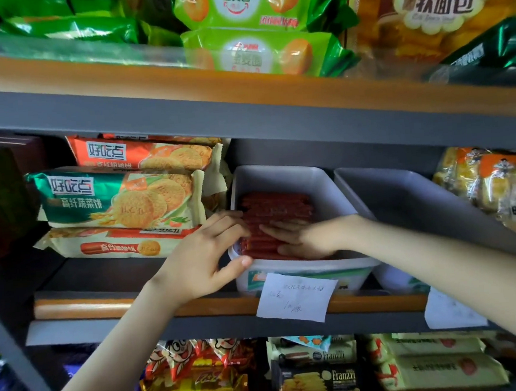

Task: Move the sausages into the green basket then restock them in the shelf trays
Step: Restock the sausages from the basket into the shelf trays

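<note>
Several red sausages (277, 206) lie side by side in a white shelf tray (280, 175) on the middle shelf. My left hand (206, 255) grips the tray's front left corner, thumb on the rim and fingers reaching over onto the sausages. My right hand (297, 238) lies flat on top of the sausages inside the tray, fingers straight and pointing left. A second white tray (405, 202) to the right looks empty. The green basket is not in view.
A handwritten paper label (295, 297) hangs from the tray's front. Biscuit packs (118, 200) are stacked just left of the tray, rice cracker bags (496, 185) at the right. Snack packs fill the shelves above and below.
</note>
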### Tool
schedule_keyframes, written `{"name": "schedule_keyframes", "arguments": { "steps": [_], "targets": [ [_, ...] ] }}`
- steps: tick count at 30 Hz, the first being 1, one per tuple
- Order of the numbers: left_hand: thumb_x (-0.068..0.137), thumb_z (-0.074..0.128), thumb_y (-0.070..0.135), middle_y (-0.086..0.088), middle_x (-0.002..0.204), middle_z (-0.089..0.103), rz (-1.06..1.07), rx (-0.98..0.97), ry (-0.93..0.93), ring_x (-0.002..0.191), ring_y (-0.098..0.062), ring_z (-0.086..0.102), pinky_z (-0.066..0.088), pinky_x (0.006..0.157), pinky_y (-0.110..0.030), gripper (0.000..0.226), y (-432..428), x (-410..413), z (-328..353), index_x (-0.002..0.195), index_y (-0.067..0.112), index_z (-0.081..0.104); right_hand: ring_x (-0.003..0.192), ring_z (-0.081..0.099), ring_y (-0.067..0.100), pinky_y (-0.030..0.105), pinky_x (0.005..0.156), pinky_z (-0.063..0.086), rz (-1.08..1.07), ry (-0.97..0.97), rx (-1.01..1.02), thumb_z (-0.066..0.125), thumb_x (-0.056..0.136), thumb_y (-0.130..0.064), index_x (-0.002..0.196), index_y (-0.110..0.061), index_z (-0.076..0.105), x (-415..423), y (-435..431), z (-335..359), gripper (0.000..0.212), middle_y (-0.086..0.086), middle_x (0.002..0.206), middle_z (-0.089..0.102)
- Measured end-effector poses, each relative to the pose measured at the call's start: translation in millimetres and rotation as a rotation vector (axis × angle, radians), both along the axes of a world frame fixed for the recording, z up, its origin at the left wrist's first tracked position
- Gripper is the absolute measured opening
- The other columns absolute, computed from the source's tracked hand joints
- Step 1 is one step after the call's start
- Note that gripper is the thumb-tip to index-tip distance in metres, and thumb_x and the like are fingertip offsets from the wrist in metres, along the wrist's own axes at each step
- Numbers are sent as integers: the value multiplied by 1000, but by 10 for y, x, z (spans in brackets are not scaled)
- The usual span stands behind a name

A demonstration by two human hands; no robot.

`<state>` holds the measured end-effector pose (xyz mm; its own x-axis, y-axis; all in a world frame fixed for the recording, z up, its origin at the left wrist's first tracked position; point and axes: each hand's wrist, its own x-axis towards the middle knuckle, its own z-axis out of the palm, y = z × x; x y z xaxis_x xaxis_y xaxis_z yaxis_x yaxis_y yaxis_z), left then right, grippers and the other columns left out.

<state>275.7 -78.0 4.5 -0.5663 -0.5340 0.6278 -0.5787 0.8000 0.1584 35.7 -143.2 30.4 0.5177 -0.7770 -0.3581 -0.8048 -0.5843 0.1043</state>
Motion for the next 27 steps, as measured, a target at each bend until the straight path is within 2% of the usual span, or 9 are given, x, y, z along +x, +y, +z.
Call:
{"name": "schedule_keyframes", "arguments": {
  "steps": [2,6,11,17,21,24,27],
  "targets": [
    [95,30,56,-5,107,58,8,-7,-9,109,-19,50,40,89,-28,59,-7,4,-10,107,7,62,146,-6,22,41,118,-1,-6,-31,2,23,101,-47,151,-29,-7,15,-39,-87,61,0,159,-9],
    [93,36,52,-7,108,59,14,-10,-7,109,-23,52,43,89,-33,54,-12,-6,-13,106,6,62,146,-7,19,40,118,-1,-60,62,7,20,100,-52,147,-37,-15,-34,-140,-209,61,-3,159,-13],
    [92,38,49,-7,108,59,29,-7,-1,112,-25,52,47,86,-43,50,-8,-1,-22,104,7,62,147,-4,19,37,119,-3,14,-126,-83,23,99,-51,152,-25,6,-23,-232,-190,62,-1,160,0],
    [92,38,50,-7,109,59,19,7,-15,114,-25,51,47,87,-44,50,-31,-2,-35,104,7,61,147,-2,14,32,118,-3,-7,-163,-111,27,98,-53,152,-28,7,-34,-313,-277,63,-7,159,1],
    [92,38,50,-7,110,59,21,19,-31,114,-25,52,47,89,-42,51,-33,9,-22,105,7,62,147,1,14,33,119,-1,-87,-213,-12,27,99,-51,151,-28,16,-1,-216,-12,58,-6,159,7],
    [93,35,51,-8,114,59,51,19,-64,113,-24,53,47,89,-38,54,44,13,23,113,7,60,146,11,18,38,119,9,-8,-156,-138,32,100,-44,151,-23,17,71,75,230,58,1,159,13],
    [93,38,47,-9,111,62,141,-61,-71,105,-23,56,44,83,-29,50,231,-16,88,114,7,61,136,35,20,35,112,26,1,-240,-276,39,100,-38,143,-19,38,167,517,447,48,2,150,36]
  ]
}}
